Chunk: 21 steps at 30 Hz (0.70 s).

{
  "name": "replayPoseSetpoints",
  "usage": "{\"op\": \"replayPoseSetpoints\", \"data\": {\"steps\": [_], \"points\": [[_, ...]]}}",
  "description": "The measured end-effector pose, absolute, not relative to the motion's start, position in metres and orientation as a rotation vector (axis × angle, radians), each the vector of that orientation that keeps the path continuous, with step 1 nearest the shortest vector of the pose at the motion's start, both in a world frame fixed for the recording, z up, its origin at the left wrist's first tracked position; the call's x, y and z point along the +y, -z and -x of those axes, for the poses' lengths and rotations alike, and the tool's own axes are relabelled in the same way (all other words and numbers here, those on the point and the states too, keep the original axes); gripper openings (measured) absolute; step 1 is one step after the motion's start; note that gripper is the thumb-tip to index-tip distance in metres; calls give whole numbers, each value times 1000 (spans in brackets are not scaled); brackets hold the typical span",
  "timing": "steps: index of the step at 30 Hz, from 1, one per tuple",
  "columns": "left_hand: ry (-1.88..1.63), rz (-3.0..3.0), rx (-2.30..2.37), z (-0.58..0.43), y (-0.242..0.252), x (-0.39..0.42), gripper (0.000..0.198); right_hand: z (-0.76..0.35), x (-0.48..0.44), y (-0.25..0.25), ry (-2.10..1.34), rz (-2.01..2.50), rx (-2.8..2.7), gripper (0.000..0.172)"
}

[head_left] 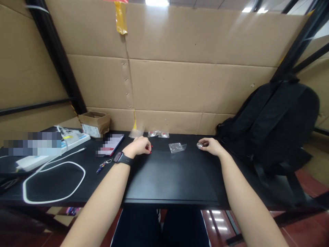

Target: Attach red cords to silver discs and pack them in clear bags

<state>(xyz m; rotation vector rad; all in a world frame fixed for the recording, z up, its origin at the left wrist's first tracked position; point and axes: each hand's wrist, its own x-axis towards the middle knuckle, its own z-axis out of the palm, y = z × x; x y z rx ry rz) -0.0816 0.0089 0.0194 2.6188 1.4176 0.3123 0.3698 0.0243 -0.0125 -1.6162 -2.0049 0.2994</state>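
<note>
My left hand (142, 145), with a dark watch (118, 157) on its wrist, is closed around a small red loop-like thing (151, 146) above the black table (174, 181). Only bits of the red thing show past the fingers. On the right, my right hand (211, 145) pinches a small round silvery disc (199, 145) close to the tabletop. Between the two hands lies a clear plastic bag (177, 147). Behind them, two small clear packets (163, 134) with reddish contents rest near the cardboard wall. Another clear bag (135, 132) is just behind my left hand.
A black backpack (280, 120) fills the right side. To the left are a phone (113, 144), a keychain (102, 166), a white power strip (33, 162), a looped white cable (53, 201) and an open cardboard box (94, 120). A cardboard wall (167, 85) closes the back.
</note>
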Motion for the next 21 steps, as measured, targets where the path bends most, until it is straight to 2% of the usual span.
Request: {"op": "replayPoseSetpoints", "data": {"steps": [9, 21], "points": [[-595, -2626, 1399, 82, -20, 6, 6, -353, 14, -1, -300, 1493, -1943, 33], [-1235, -2165, 1009, 12, -28, -23, 20, -239, -22, -23, -758, 781, -1627, 47]]}}
